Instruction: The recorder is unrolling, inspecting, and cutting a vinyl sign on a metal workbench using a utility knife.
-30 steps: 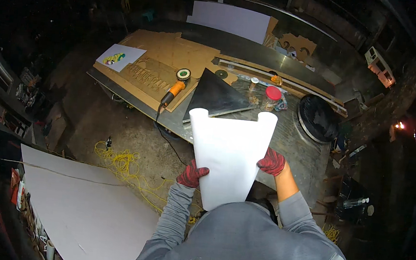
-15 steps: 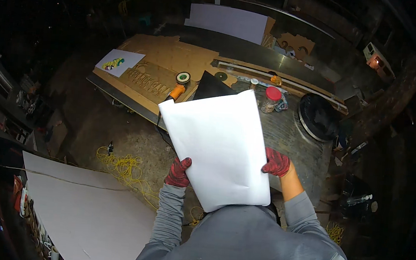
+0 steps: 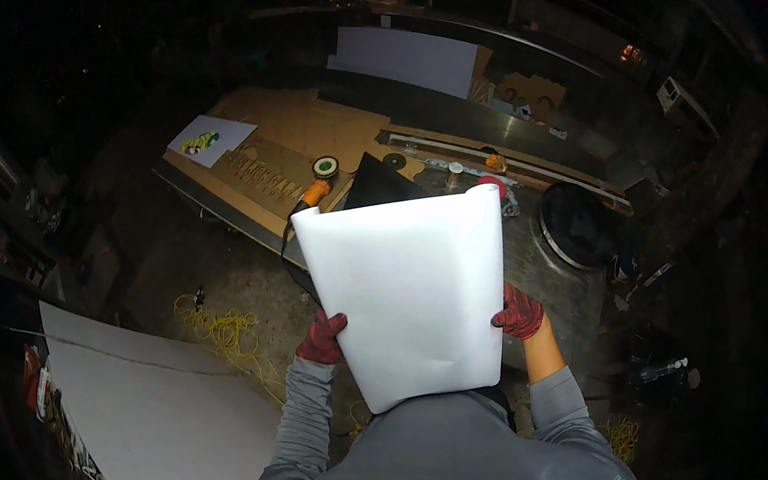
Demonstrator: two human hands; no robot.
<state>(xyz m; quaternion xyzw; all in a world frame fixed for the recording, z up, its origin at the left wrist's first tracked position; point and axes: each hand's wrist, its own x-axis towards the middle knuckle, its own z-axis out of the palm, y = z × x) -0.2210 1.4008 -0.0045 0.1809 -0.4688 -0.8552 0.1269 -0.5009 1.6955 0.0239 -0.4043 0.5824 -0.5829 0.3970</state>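
Note:
A large white sheet [image 3: 406,300] with its side edges curling is held up in front of my body, its lower edge against my grey shirt. My left hand [image 3: 322,337], in a red and dark glove, grips its left edge with the thumb on the face. On the opposite edge my right hand [image 3: 520,312], gloved alike, is closed with its thumb at the front; the fingers behind the sheet are hidden. Beyond the sheet's top lies an angle grinder [image 3: 319,181] with an orange body, beside a black sheet [image 3: 381,184].
A metal-topped workbench [image 3: 547,293] carries brown boards [image 3: 339,124], a printed picture [image 3: 211,141], a red-lidded jar [image 3: 491,184] partly covered, and a round black object [image 3: 574,226]. A yellow cord [image 3: 232,336] lies coiled on the floor, near a big white panel [image 3: 154,411] at lower left.
The sheet's upper right corner has curled more and swung right, now covering most of the red-lidded jar. Both hands keep their grip; the background has shifted slightly.

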